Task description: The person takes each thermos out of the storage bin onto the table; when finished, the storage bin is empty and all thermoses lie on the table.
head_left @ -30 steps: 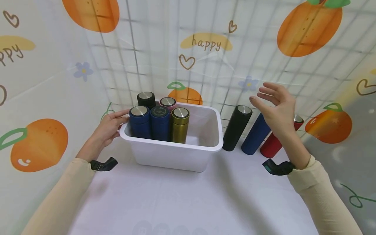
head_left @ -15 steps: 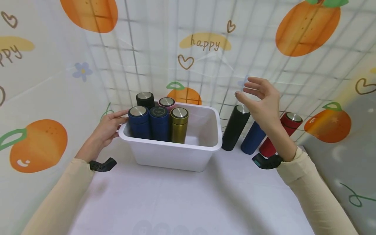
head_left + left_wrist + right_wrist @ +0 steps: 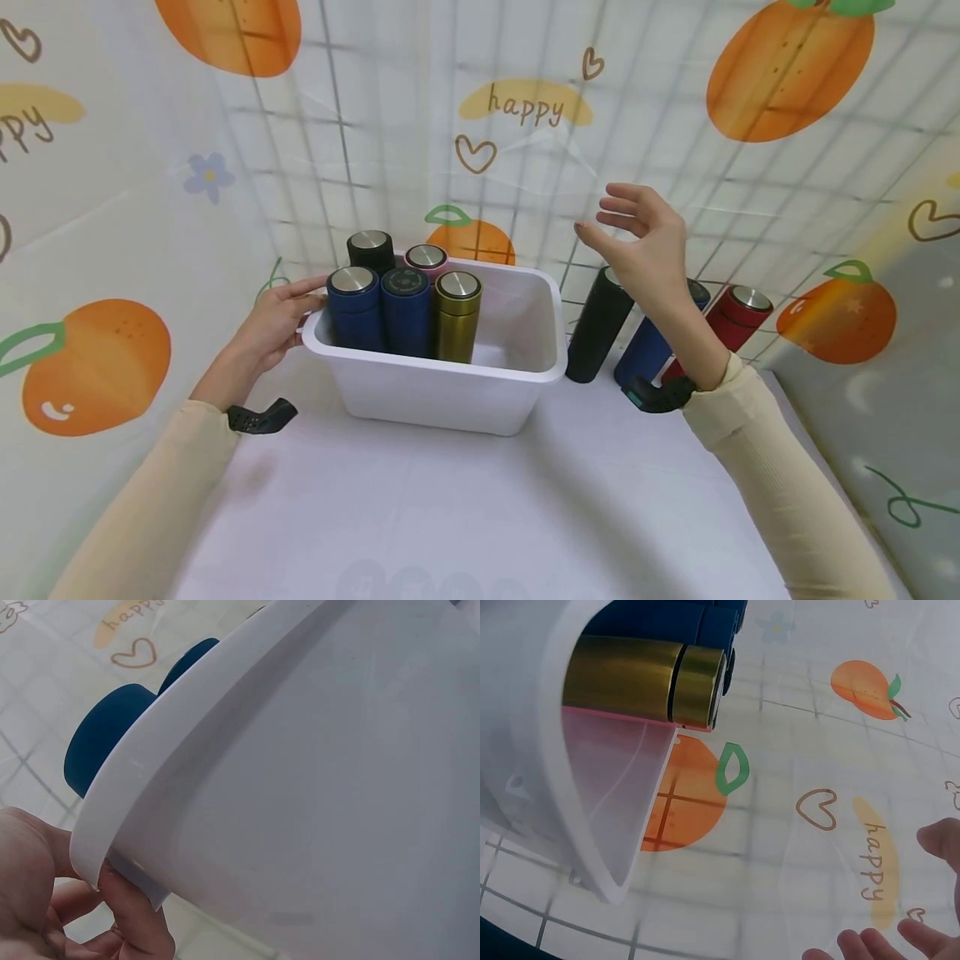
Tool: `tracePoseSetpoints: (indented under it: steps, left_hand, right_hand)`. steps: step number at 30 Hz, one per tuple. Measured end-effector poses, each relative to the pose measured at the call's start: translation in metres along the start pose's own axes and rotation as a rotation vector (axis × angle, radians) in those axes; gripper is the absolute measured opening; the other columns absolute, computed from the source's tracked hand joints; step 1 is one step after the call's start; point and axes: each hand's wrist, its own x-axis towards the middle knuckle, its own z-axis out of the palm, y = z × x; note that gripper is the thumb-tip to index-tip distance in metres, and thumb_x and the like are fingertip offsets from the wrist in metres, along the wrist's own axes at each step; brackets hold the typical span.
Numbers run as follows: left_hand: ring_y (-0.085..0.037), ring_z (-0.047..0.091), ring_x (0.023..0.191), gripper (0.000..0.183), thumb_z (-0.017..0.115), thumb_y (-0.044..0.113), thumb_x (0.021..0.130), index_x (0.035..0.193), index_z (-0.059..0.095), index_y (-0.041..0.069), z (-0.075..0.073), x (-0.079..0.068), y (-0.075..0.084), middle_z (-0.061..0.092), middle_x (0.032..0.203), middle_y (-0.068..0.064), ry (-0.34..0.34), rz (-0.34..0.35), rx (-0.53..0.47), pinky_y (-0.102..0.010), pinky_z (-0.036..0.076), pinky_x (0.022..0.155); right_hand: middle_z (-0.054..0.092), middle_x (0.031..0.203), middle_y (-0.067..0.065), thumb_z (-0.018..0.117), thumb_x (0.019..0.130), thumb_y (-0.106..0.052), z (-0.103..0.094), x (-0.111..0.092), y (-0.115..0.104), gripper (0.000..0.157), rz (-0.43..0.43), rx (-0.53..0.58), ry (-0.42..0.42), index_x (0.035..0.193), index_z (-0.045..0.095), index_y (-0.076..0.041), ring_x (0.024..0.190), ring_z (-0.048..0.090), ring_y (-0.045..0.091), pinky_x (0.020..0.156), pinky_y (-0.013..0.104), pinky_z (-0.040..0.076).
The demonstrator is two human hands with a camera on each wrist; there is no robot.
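At its left end, a white plastic tub [image 3: 442,400] is held by my left hand [image 3: 273,329]. In the left wrist view its fingers [image 3: 135,915] curl under the tub's rim. Several thermos bottles stand inside: two blue ones [image 3: 356,317], a gold one [image 3: 458,329], a black one [image 3: 371,250] and a pink one [image 3: 426,257]. My right hand [image 3: 645,250] is raised with fingers spread and nothing in it. It hovers above a black thermos [image 3: 598,333] outside the tub. Beside that lean a blue thermos [image 3: 643,354] and a red thermos [image 3: 738,317], partly hidden by my right forearm.
The tub's right part shows its bare floor [image 3: 506,354]. A white cloth [image 3: 420,500] covers the table. Behind stands a wire grid [image 3: 345,158] under a sheet printed with oranges. Each wrist wears a black strap mount [image 3: 262,417].
My right hand has moved left and slightly up, from above the blue and red thermoses to above the black one, still holding nothing. My left hand stays on the tub.
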Motion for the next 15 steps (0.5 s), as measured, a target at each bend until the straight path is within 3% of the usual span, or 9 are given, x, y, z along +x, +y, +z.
tracePoseSetpoints:
  steps: [6,15]
  left_hand:
    - [-0.012,0.059,0.082,0.050,0.050,0.019,0.106,0.154,0.040,0.011,-0.001,-0.001,0.000,0.059,0.118,0.000,0.005,0.003,0.001,-0.025,0.057,0.068]
    - [-0.013,0.061,0.088,0.050,0.049,0.020,0.106,0.154,0.040,0.011,0.002,0.000,0.001,0.050,0.138,-0.014,0.004,-0.001,0.008,-0.027,0.058,0.072]
  right_hand:
    - [0.062,0.130,0.003,0.081,0.084,-0.035,0.013,0.008,-0.005,0.060,0.019,-0.001,-0.038,0.136,0.058,-0.016,0.116,0.061,0.016,0.090,0.035,0.055]
    - [0.061,0.131,0.005,0.081,0.084,-0.037,0.037,0.015,-0.007,0.061,0.016,-0.048,-0.129,0.135,0.058,-0.014,0.115,0.061,0.018,0.089,0.038,0.055]
